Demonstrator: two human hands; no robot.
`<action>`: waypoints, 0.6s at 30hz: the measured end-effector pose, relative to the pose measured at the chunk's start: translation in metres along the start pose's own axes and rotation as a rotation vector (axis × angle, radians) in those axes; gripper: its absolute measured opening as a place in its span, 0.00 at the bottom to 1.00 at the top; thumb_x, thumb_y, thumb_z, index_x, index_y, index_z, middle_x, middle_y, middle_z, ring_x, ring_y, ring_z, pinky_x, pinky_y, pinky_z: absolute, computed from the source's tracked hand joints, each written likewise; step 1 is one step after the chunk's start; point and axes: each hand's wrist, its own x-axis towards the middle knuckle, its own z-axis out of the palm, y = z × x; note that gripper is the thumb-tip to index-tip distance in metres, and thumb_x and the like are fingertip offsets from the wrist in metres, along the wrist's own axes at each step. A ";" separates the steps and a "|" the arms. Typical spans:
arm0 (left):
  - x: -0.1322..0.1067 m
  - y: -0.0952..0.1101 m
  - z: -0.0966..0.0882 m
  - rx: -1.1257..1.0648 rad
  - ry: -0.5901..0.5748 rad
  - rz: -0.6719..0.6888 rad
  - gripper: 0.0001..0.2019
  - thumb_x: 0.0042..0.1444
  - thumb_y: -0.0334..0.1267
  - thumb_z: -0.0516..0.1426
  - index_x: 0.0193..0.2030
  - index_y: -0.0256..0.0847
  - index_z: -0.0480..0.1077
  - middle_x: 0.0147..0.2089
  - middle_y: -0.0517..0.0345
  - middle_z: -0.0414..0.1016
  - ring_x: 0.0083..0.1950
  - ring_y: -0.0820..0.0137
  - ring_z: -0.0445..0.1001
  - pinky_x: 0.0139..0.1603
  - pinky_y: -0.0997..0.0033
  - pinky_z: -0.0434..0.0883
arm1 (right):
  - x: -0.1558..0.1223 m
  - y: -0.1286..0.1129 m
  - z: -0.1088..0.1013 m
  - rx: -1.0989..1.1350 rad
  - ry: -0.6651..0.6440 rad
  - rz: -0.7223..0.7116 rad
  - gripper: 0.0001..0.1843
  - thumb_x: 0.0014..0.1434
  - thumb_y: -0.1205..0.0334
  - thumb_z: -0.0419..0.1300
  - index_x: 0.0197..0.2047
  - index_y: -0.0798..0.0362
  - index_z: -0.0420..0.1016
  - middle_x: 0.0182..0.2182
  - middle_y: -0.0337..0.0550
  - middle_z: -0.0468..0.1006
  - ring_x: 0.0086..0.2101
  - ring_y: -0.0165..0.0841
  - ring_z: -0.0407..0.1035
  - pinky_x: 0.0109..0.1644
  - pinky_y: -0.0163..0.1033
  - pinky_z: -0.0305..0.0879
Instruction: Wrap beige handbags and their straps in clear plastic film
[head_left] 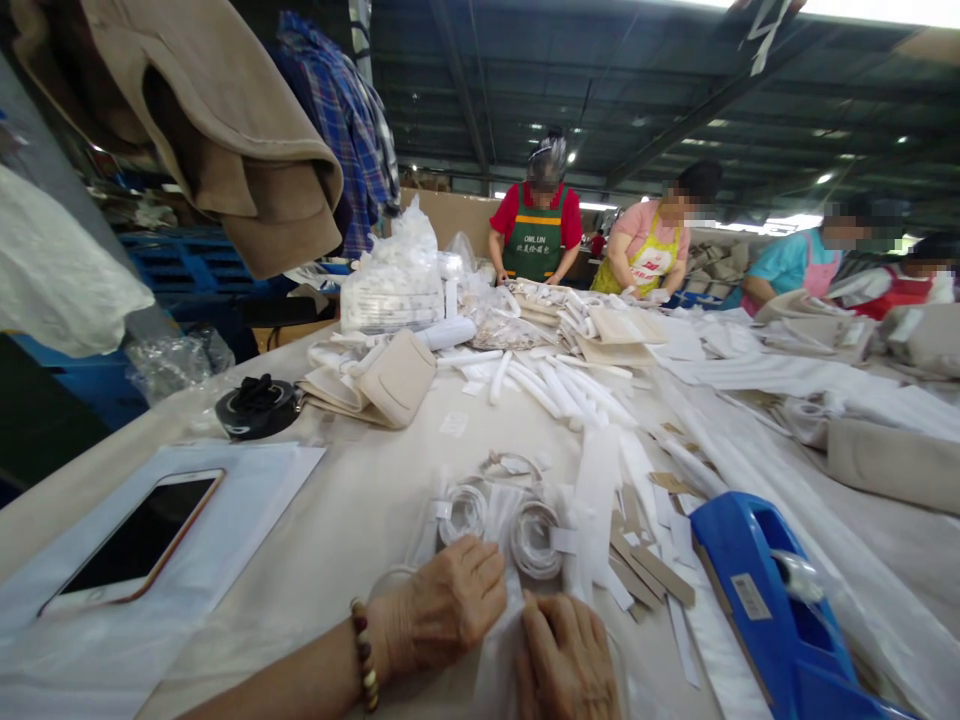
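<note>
My left hand (450, 605), with a bead bracelet on the wrist, is closed with its curled fingers on a thin white wrapping sheet (501, 515). Close beside it, my right hand (566, 655) is also closed, at the other edge of that sheet; its fingertips are partly hidden. Just beyond the fingers lie two coils wrapped in clear film, a left coil (463, 514) and a right coil (535, 540), each with a white tab. A thin beige strap loop (517, 462) curves behind them.
A blue tape dispenser (765, 590) stands at right, near brown card strips (649, 570). At left are a phone (142, 540) on white sheets, a black tape roll (256, 408) and a beige bag piece (397, 380). White foam tubes (555, 385) lie ahead; several people work beyond.
</note>
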 end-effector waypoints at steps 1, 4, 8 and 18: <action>0.000 0.002 0.000 0.001 0.023 -0.004 0.06 0.59 0.27 0.48 0.34 0.35 0.65 0.38 0.49 0.73 0.41 0.66 0.71 0.42 0.64 0.71 | 0.000 0.000 0.000 0.009 0.000 0.007 0.12 0.53 0.72 0.50 0.37 0.53 0.71 0.29 0.44 0.69 0.31 0.36 0.62 0.37 0.41 0.59; -0.002 0.009 0.002 -0.010 0.116 -0.016 0.08 0.57 0.24 0.47 0.34 0.34 0.66 0.38 0.49 0.74 0.42 0.66 0.72 0.45 0.65 0.71 | -0.003 0.002 0.000 0.013 0.007 -0.014 0.13 0.53 0.72 0.50 0.40 0.54 0.71 0.30 0.45 0.70 0.33 0.36 0.63 0.38 0.41 0.61; -0.005 0.019 0.007 -0.010 0.203 -0.071 0.11 0.57 0.23 0.46 0.35 0.31 0.69 0.39 0.48 0.75 0.43 0.67 0.73 0.51 0.66 0.70 | -0.005 0.006 0.000 0.020 0.028 -0.021 0.14 0.56 0.70 0.49 0.43 0.56 0.71 0.32 0.46 0.71 0.34 0.35 0.65 0.39 0.40 0.62; -0.013 0.014 0.006 -0.089 0.384 -0.063 0.15 0.58 0.23 0.43 0.36 0.28 0.71 0.39 0.43 0.77 0.46 0.64 0.75 0.49 0.65 0.74 | -0.004 0.003 -0.001 -0.016 0.035 0.047 0.16 0.62 0.66 0.47 0.52 0.59 0.65 0.38 0.50 0.74 0.40 0.37 0.68 0.44 0.43 0.63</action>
